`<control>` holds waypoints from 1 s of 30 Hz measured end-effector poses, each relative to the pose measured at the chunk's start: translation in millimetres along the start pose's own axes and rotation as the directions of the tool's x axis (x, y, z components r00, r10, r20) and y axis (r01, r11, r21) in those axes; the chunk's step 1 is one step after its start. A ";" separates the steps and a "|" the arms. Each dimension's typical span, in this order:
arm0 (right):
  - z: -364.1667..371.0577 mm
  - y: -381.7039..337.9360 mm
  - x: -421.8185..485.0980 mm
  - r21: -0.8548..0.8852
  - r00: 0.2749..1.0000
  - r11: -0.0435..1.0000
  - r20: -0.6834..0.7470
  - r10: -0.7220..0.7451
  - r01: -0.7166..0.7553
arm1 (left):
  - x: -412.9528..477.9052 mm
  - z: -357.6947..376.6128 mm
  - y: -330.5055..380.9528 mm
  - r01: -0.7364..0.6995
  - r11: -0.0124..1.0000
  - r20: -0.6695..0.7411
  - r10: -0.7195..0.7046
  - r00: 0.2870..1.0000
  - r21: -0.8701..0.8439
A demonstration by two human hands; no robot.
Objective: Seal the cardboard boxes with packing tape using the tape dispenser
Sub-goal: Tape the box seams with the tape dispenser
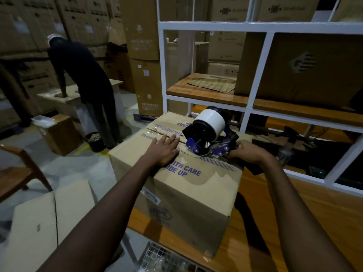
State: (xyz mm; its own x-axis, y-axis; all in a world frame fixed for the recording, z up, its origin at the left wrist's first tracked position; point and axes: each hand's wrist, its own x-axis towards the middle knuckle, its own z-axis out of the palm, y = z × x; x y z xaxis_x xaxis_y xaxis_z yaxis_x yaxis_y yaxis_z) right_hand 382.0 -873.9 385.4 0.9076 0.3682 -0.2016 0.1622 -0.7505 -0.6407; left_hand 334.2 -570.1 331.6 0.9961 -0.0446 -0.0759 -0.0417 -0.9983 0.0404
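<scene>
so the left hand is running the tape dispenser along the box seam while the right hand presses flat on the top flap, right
Not quite: the hands are swapped. The head view shows the right hand gripping the tape dispenser on the seam of the cardboard box, while the left hand presses flat on the top flap.

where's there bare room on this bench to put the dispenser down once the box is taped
The wooden bench top is bare to the right of the cardboard box, between it and the white shelf frame. The box top is crowded: left hand flat on it, right hand holding the tape dispenser there.
</scene>
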 end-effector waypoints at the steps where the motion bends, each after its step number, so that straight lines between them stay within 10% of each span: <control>1: -2.6 6.9 -0.1 0.023 1.000 1.000 0.012 -0.013 0.013 | -0.5 -1.6 1.0 0.006 1.000 0.010 -0.006 1.000 0.010; 13: -33.5 111.3 -49.7 0.225 0.992 0.970 0.065 -0.106 0.089 | -2.7 -5.4 36.3 0.228 0.974 -0.004 -0.228 0.974 0.008; 30: -3.5 142.2 -50.5 0.452 0.962 0.868 0.070 -0.264 0.205 | 10.1 9.7 118.1 0.191 0.980 -0.014 -0.192 0.981 -0.056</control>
State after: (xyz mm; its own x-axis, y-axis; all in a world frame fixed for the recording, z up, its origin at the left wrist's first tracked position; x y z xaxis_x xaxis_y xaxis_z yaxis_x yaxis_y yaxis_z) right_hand 360.5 -1001.1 307.1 0.8033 0.5906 -0.0767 0.1517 -0.3275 -0.9326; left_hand 338.6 -688.8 326.0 0.9866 0.1485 -0.0679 0.1538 -0.9848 0.0813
